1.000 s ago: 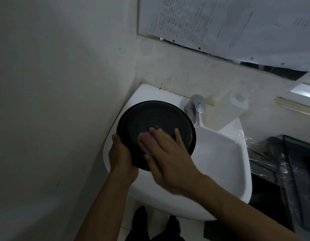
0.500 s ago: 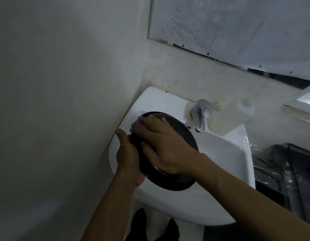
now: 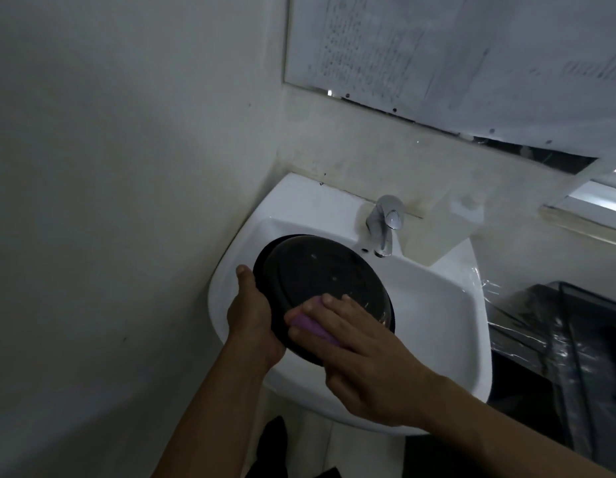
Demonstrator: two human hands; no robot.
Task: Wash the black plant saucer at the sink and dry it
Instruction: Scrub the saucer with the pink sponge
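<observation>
Scrub step in hand. Black saucer is held tilted over the white sink, left of the tap. Left hand grips its left rim, fingers wrapped behind, thumb on the edge. Right hand presses a purple sponge flat on the saucer's near face, fingers extended over it. No water visibly running. Next, probably: rinse under the tap, then dry; no drying cloth in view.

Purple sponge, seemingly, scrubs saucer
</observation>
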